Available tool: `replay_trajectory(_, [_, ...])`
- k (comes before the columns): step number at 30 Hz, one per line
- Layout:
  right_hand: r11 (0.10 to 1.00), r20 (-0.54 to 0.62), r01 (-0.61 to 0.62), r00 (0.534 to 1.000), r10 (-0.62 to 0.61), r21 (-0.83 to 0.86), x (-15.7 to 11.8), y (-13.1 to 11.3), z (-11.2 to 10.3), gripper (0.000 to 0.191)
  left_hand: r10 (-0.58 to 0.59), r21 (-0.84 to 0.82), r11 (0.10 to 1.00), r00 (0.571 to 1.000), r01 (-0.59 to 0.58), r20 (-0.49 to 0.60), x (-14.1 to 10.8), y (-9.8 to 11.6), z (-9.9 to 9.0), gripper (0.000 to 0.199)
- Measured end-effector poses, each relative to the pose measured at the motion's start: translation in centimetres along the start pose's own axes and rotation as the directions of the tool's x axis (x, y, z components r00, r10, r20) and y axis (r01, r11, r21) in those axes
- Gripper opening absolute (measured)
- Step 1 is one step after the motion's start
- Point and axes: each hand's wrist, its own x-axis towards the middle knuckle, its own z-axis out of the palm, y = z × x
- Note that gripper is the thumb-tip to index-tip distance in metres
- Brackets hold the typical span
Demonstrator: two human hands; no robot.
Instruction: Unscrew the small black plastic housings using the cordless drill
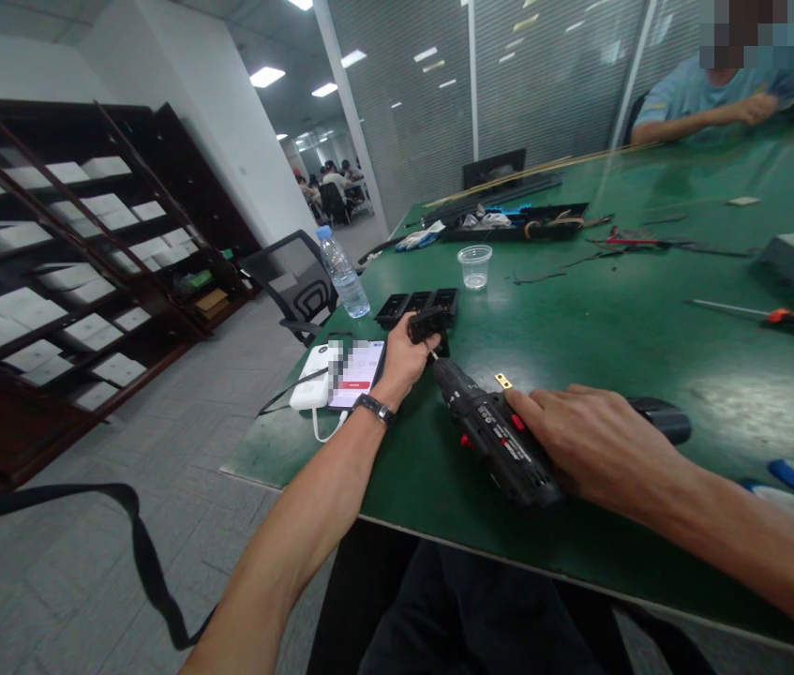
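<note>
Left forearm (312, 525) lay nearest, crossing the worktop's (621, 328) near edge; left hand (403, 364) pinched a small black part (428, 324) inward of the left edge, probably bracing it against the bit (433, 354). Right hand (590, 436) gripped the drill (491, 427), aimed at that part. Gold plate (503, 381) sat by right hand, couldn't tell if held. Trays (417, 307) crowded behind left hand; phone (365, 361) and power bank (308, 386) cluttered the left edge

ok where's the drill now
In the head view, the drill is below and right of centre in the right hand, pointing toward the black part in the left hand.
</note>
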Motion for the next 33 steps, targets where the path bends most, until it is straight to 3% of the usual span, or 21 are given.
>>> replay_trajectory(24, [1.0,0.031,-0.017,0.999,0.016,0.016,-0.04,0.01,0.18,0.039,0.008,0.006,1.0,1.0,-0.008,-0.015,0.14,-0.34,-0.11,0.032])
replay_trajectory(33, [1.0,-0.005,-0.004,1.0,0.004,0.006,-0.03,0.04,0.33,0.037,-0.006,-0.007,1.0,1.0,0.006,-0.006,0.28,-0.68,-0.11,0.033])
